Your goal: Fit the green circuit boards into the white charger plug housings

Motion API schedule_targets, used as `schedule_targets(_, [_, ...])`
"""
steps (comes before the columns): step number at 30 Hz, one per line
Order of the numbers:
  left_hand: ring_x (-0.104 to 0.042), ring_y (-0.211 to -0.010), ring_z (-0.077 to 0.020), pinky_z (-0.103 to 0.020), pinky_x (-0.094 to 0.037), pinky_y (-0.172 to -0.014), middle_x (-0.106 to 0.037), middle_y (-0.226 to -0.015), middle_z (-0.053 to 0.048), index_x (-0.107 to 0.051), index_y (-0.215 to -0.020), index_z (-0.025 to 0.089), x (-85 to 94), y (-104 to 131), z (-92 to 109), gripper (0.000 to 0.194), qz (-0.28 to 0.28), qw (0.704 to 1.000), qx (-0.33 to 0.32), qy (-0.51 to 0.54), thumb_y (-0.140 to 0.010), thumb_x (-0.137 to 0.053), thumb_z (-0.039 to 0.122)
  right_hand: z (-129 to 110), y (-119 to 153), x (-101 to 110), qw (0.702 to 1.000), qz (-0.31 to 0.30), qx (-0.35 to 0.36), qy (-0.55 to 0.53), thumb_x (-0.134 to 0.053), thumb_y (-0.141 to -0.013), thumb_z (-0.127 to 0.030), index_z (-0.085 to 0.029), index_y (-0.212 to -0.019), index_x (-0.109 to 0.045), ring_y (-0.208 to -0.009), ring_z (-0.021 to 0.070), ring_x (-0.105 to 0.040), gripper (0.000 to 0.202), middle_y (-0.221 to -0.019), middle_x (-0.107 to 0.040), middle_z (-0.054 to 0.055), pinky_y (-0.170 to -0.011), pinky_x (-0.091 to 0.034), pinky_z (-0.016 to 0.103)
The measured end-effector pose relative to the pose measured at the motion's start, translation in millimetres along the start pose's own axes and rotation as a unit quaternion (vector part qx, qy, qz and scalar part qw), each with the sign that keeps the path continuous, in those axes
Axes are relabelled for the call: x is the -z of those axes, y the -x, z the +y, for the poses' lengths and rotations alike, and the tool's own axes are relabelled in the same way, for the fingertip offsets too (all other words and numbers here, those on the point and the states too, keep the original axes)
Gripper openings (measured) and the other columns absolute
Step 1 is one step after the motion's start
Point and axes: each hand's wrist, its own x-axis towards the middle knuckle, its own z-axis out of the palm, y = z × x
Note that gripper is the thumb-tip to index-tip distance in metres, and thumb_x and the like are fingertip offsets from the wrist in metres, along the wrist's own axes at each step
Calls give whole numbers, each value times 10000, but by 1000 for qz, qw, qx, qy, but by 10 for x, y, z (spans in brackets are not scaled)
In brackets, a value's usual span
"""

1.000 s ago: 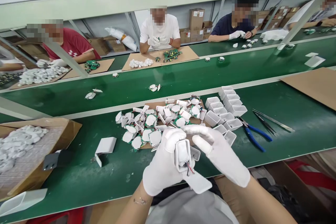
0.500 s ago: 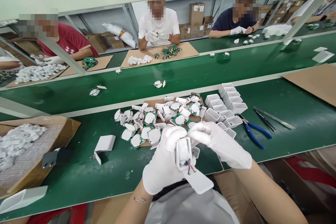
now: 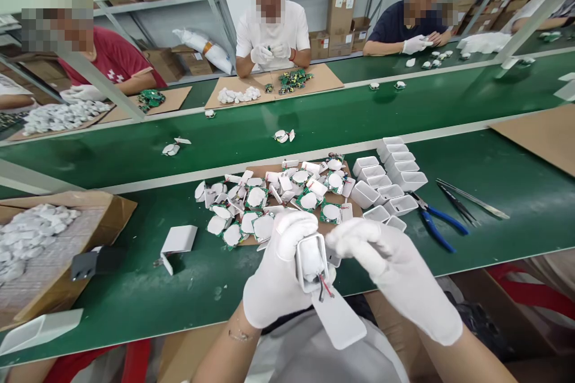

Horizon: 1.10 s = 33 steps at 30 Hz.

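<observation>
My left hand [image 3: 276,275] is closed around a white rectangular plastic housing [image 3: 300,272], its open end facing me. A white padded-looking piece [image 3: 313,260] sits inside it. Red and black wires [image 3: 325,288] come out of that end, beside a flat white plate [image 3: 340,320] hanging below. My right hand [image 3: 395,272] is just right of the housing, fingers half curled and loosely apart, with nothing visible in them. Both hands wear white gloves. Beyond them lies a pile of green circuit boards with white round pads [image 3: 256,197].
White empty-looking housings [image 3: 389,194] stand in rows right of the pile, beside blue-handled pliers [image 3: 435,221] and tweezers [image 3: 458,203]. A carton [image 3: 108,221] of white pieces, a black adapter [image 3: 92,263] and one assembled unit [image 3: 179,239] are left. Co-workers sit across the green conveyor [image 3: 242,137].
My right hand has drawn slightly right and down from the housing, its fingers looser. My left hand keeps its hold. The view has tilted down a little; items on the conveyor have shifted right.
</observation>
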Motion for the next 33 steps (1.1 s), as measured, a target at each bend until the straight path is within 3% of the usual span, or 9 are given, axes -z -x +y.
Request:
schedule_targets(2, [-527,-1093,-259,-457,-521,-934,-509,-1157,-162,-404,-1271,129,6,-19,-1,616,3,999,-25,-42,-730,-697,141,-53,6,-9,996,-26,-10,88,-553,-868,-121,-244,-891,-649,-842,146,-646,158,-919,-707,-17,-762,-502,246])
schedule_targets(6, [-525,-1084,-277,-483,-511,-918,-509,-1148,-175,-409,-1250,115,11,-47,34,578,7,990,-56,-128,-730,-660,95,-116,-24,-51,979,-62,-36,190,-545,-799,-68,-213,-734,-620,-672,143,-618,176,-718,-678,-20,-647,-489,243])
schedule_targets(13, [-544,-1058,-289,-492,-533,-868,-538,-1103,-154,-437,-1199,137,13,-38,66,477,5,972,-62,-227,-769,-625,54,-89,-106,-134,957,-41,2,287,-531,-727,-54,-216,-638,-582,-633,170,-590,191,-655,-644,14,-612,-477,267])
schedule_targets(16, [-544,-1041,-296,-495,-535,-847,-541,-1085,-164,-443,-1183,119,16,-50,43,452,2,971,-69,-230,-771,-621,65,-63,-126,-153,957,-37,4,287,-528,-705,-55,-227,-617,-563,-617,176,-580,196,-642,-639,20,-595,-468,274])
schedule_targets(22, [-565,-964,-245,-457,-545,-812,-536,-1046,-108,-463,-1120,196,2,-107,32,438,5,964,-107,-243,-737,-593,26,-9,-133,-180,970,-9,-14,244,-508,-744,-111,-225,-586,-473,-578,166,-547,198,-600,-611,16,-548,-432,281])
schedule_targets(25, [-559,-992,-257,-454,-551,-831,-537,-1051,-132,-447,-1159,161,-15,-85,22,462,0,972,-88,-218,-739,-595,35,35,-130,-143,975,15,-30,221,-518,-750,-144,-217,-602,-484,-591,166,-555,168,-615,-622,13,-553,-432,283])
schedule_targets(30, [-536,-1064,-280,-471,-552,-880,-527,-1114,-164,-409,-1238,152,-42,0,-22,533,-14,988,-18,-153,-749,-616,108,103,-120,-21,990,-56,-101,86,-493,-815,-159,-221,-779,-591,-692,173,-643,122,-747,-686,3,-634,-502,278])
schedule_targets(33, [-537,-1066,-278,-478,-552,-882,-529,-1113,-162,-411,-1239,157,-53,15,-32,531,-14,986,-25,-164,-752,-615,95,95,-116,-15,987,-53,-110,104,-509,-817,-169,-224,-788,-581,-712,182,-649,95,-763,-686,3,-659,-508,292])
